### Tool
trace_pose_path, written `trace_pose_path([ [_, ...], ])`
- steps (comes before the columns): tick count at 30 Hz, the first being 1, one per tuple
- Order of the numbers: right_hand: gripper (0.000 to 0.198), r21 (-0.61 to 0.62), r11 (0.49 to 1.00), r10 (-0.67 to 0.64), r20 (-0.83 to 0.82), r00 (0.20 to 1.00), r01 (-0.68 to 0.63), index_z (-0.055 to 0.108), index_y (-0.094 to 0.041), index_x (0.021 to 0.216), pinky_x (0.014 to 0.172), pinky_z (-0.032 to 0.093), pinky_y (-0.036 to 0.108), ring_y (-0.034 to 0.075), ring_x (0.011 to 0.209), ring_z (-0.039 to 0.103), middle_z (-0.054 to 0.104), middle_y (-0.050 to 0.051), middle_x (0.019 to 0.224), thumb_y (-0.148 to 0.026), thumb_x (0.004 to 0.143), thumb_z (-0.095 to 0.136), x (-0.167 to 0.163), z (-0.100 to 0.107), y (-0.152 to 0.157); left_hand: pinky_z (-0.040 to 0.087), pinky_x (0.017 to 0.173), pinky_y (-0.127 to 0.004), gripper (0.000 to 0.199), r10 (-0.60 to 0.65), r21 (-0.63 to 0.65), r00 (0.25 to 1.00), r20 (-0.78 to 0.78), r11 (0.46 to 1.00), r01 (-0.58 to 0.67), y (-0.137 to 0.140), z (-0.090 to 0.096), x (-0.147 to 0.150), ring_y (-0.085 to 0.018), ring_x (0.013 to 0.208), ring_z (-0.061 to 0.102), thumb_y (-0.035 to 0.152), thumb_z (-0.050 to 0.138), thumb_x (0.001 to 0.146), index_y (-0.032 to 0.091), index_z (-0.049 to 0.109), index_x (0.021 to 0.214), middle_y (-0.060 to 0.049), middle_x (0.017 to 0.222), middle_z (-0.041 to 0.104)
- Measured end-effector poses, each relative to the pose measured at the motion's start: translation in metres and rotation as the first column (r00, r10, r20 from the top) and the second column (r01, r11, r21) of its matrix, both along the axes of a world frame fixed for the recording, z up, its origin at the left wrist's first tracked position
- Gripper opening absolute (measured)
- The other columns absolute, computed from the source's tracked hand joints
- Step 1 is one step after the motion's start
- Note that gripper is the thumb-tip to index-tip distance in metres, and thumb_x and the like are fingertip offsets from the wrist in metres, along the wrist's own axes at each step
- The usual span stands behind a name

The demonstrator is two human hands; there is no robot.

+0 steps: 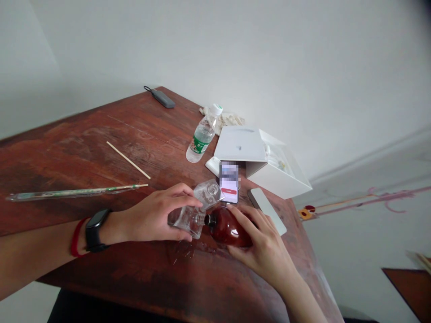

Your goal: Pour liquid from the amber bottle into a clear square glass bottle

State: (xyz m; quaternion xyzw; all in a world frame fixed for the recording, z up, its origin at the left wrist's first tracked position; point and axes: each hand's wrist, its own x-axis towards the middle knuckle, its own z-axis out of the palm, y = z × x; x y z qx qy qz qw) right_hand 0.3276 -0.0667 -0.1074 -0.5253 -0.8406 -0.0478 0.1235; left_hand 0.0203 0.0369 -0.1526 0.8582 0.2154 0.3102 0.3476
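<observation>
My left hand (160, 213) is closed around a small, clear, square-sided bottle (189, 220), tilted so its threaded neck points right. In my right hand (262, 237) is a rounded, glossy red-brown bottle (226, 228) lying on its side. The dark mouth of this bottle meets the clear bottle's neck; whether liquid is passing between them I cannot tell. Just behind the two necks is another clear, angular container (209, 190), close to my left fingertips. Wet spots (184, 255) shine on the wooden table (134, 269) below the bottles.
A phone (229, 193) with a lit screen lies behind the bottles. Around it are a capped water bottle (201, 139), a white box (279, 177) and a silver slab (267, 211). Leftward lie a bare stick (128, 159) and wrapped chopsticks (77, 193). A grey device (163, 98) sits at the far corner.
</observation>
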Motion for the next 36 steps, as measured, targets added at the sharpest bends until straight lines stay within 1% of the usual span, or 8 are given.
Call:
trace_pose_path([
  [4,0.072,0.006,1.0,0.008,-0.011,1.0,-0.008,0.051,-0.028,0.158,0.095,0.061,0.056,0.037,0.118,0.071,0.069,0.014,0.138,-0.024,0.089,0.073,0.0011,-0.0019,0.0019,0.058,0.101,-0.034,0.065,0.004,-0.002,1.0,0.006,1.0,-0.004,0.0002,-0.0002,0.0003,-0.024,0.116,0.069,0.034,0.098,0.079,0.03,0.068,0.137,-0.005,0.134,0.062],
  [14,0.073,0.005,1.0,-0.005,-0.024,1.0,0.005,0.052,-0.028,0.157,0.096,0.061,0.056,0.037,0.119,0.07,0.07,0.014,0.136,-0.024,0.088,0.073,-0.0015,-0.0007,0.0018,0.059,0.102,-0.035,0.061,0.015,-0.005,1.0,0.003,1.0,-0.015,0.0001,-0.0001,0.0005,-0.024,0.117,0.07,0.036,0.096,0.082,0.031,0.068,0.136,-0.004,0.134,0.063],
  [18,0.071,0.003,1.0,-0.007,-0.011,1.0,0.007,0.051,-0.028,0.157,0.098,0.06,0.058,0.037,0.12,0.07,0.069,0.015,0.138,-0.024,0.089,0.072,-0.0016,-0.0002,0.0013,0.059,0.101,-0.034,0.061,0.011,-0.004,1.0,0.003,1.0,-0.01,0.0,-0.0002,0.0004,-0.024,0.117,0.07,0.035,0.096,0.081,0.031,0.068,0.136,-0.004,0.134,0.063],
  [23,0.072,-0.012,1.0,-0.014,-0.02,1.0,0.013,0.051,-0.029,0.158,0.1,0.059,0.058,0.037,0.121,0.07,0.068,0.014,0.14,-0.024,0.089,0.073,-0.0011,-0.0001,0.0004,0.059,0.103,-0.036,0.06,0.021,-0.013,1.0,-0.017,1.0,-0.021,-0.0007,0.0007,0.0003,-0.025,0.117,0.07,0.037,0.095,0.083,0.031,0.068,0.136,-0.005,0.135,0.063],
  [29,0.076,-0.012,1.0,-0.009,-0.023,1.0,0.008,0.052,-0.028,0.157,0.097,0.061,0.053,0.037,0.121,0.07,0.069,0.013,0.139,-0.027,0.087,0.079,-0.0023,0.0027,0.0,0.058,0.104,-0.036,0.059,0.024,-0.006,1.0,-0.003,1.0,-0.024,-0.0007,0.0013,-0.0001,-0.025,0.119,0.069,0.037,0.095,0.083,0.032,0.069,0.136,-0.004,0.135,0.063],
  [36,0.074,-0.013,1.0,-0.012,-0.013,1.0,0.012,0.051,-0.029,0.158,0.094,0.061,0.053,0.037,0.12,0.069,0.07,0.013,0.137,-0.027,0.089,0.077,-0.0038,0.0032,-0.0011,0.058,0.102,-0.034,0.06,0.012,-0.004,1.0,-0.001,1.0,-0.012,0.0002,0.0012,0.0003,-0.023,0.116,0.07,0.036,0.097,0.081,0.031,0.069,0.135,-0.004,0.134,0.063],
])
